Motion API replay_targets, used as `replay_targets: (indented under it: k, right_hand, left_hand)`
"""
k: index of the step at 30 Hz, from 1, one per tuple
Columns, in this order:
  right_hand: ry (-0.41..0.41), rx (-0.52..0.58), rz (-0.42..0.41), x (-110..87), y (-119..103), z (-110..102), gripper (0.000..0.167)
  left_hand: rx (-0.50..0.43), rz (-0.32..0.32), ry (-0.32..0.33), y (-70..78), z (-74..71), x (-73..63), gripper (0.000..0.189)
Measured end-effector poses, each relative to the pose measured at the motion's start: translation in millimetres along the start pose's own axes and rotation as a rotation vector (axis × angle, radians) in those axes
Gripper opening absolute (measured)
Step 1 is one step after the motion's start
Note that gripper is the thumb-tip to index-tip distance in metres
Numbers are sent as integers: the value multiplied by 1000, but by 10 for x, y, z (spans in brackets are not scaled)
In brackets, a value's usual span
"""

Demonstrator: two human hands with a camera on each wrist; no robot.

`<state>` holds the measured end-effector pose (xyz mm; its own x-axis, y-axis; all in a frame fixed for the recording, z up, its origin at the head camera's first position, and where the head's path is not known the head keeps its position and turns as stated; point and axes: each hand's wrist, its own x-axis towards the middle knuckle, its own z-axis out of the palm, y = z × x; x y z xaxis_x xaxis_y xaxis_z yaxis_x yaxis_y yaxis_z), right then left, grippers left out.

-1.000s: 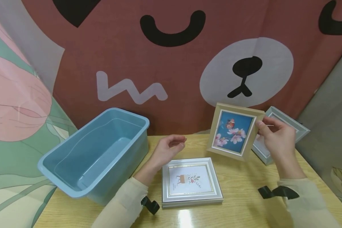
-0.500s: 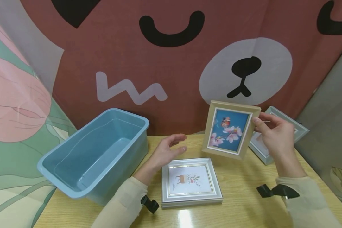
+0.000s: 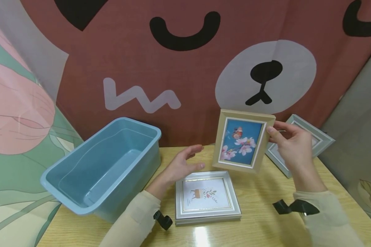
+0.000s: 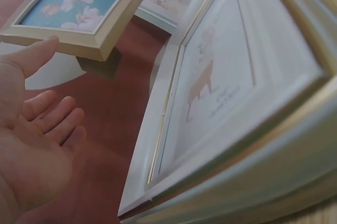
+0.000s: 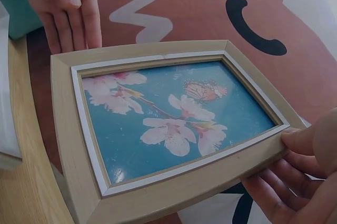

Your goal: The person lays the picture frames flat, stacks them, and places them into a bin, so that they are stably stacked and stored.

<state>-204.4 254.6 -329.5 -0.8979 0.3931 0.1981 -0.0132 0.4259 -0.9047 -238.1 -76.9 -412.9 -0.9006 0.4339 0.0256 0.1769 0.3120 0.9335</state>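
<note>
My right hand (image 3: pixel 295 144) pinches the right edge of a beige picture frame (image 3: pixel 217 144), held tilted above the table. Blue with pink blossoms and an orange butterfly, its picture (image 5: pixel 174 113) fills the right wrist view. To the left of that frame is my left hand (image 3: pixel 180 164), fingers extended and thumb apart, holding nothing. In the left wrist view its thumb (image 4: pixel 39 56) looks close to the beige frame's edge; whether they touch I cannot tell. Below lies a stack of silver-white picture frames (image 3: pixel 208 215), the top one showing a plant drawing.
A blue plastic bin (image 3: pixel 111 164) stands on the left of the wooden table (image 3: pixel 259 219). Behind my right hand, a grey-green picture frame (image 3: pixel 323 140) lies at the back right, partly covered. A printed bear curtain (image 3: pixel 185 75) hangs along the back.
The beige frame and my right hand have moved left, toward my left hand. My left thumb has spread away from its fingers; the stack and bin stay put.
</note>
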Motion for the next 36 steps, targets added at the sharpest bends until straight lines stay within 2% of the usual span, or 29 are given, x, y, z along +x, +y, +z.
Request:
replay_targets:
  k: [5,11,21,26,36]
  right_hand:
    - [-6,38,-75,-16,-13,50,46]
    - [-30,37,-118,-56,-24,99,44]
    - [-54,72,-135,-118,-119,172,42]
    - [-75,92,-152,-141,-134,214,41]
    - [-104,70,-158,-202,-179,260,43]
  left_hand:
    - [20,53,-29,-20,-15,15,77]
    - [27,121,-108,-60,-40,38,87]
    - [38,121,-182,-78,-73,29,105]
    - [26,109,-206,-90,-83,22,108]
    - [11,145,-234,-137,-110,17,110]
